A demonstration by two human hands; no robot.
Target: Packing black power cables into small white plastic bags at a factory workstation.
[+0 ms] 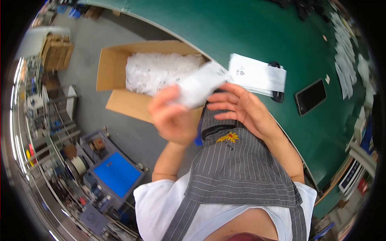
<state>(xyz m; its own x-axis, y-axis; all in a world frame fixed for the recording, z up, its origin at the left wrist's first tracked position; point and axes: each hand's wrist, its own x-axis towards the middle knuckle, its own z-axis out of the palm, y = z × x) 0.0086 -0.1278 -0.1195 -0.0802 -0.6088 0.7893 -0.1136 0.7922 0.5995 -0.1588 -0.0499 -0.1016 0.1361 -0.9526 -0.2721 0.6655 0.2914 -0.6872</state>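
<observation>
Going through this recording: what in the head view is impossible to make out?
All in the head view:
- Left hand: motion blur hides exactly how its fingers hold the white packet.
- Cardboard box: its bottom is hidden beneath the white contents.
- Black cable: its middle is covered by white sheets.
- Dark items: cut off at the top edge.

Bags [161, 70] in box [130, 106], phone [310, 97] on table [249, 32]

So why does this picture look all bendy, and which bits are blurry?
In the head view, the green table has a bowed edge and the corners are black, because it's a fisheye picture; also in the head view, the left hand and white packet look smeared, probably motion blur, while the phone looks sharper.
</observation>
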